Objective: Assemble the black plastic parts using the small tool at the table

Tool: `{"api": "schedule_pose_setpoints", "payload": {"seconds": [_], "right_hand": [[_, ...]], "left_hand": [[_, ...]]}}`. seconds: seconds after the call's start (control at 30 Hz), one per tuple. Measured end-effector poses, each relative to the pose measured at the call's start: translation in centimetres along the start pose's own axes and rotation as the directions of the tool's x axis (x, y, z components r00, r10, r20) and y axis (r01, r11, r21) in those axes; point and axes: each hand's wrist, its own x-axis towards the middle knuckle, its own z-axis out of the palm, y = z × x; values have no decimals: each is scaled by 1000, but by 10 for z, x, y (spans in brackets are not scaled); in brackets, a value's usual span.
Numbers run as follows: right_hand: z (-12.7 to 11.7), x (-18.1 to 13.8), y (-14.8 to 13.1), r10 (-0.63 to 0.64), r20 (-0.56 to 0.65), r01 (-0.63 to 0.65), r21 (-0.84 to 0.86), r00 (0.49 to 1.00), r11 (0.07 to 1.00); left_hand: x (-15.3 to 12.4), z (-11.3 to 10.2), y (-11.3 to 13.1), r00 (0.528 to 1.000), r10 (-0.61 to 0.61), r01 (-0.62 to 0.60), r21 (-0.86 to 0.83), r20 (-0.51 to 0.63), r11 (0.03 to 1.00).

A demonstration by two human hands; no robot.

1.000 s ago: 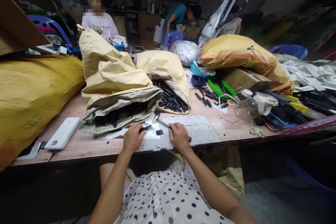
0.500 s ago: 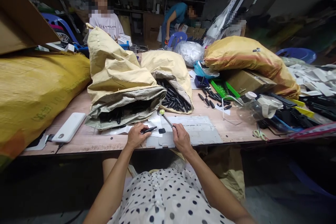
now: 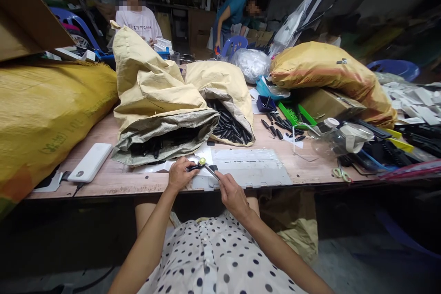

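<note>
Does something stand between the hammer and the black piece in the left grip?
Nothing visible does. The hammer's head appears at the tip of the black piece; whether they touch, I cannot tell.

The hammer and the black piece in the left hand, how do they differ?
The hammer has a shiny shaft and yellow-green face; the black piece looks dark. The hammer is in the right hand, the black piece in the left hand. The hammer looks longer than the black piece's visible part. Both are held.
</note>
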Motion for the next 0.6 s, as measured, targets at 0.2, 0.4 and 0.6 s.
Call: {"api": "schedule_pose_setpoints", "payload": {"seconds": [0.2, 0.4, 0.6], "right_hand": [[-5, 1, -2, -44, -25, 43, -51, 999, 998], [-9, 2, 0, -47, 34, 51, -130, 998, 990], [-7, 5, -6, -77, 10, 77, -56, 997, 995]], "left_hand": [[1, 0, 0, 1000, -28, 28, -24, -3, 999], [3, 2, -1, 999, -51, 51, -20, 6, 998], [3, 0, 3, 998, -55, 55, -14, 19, 998]]}}
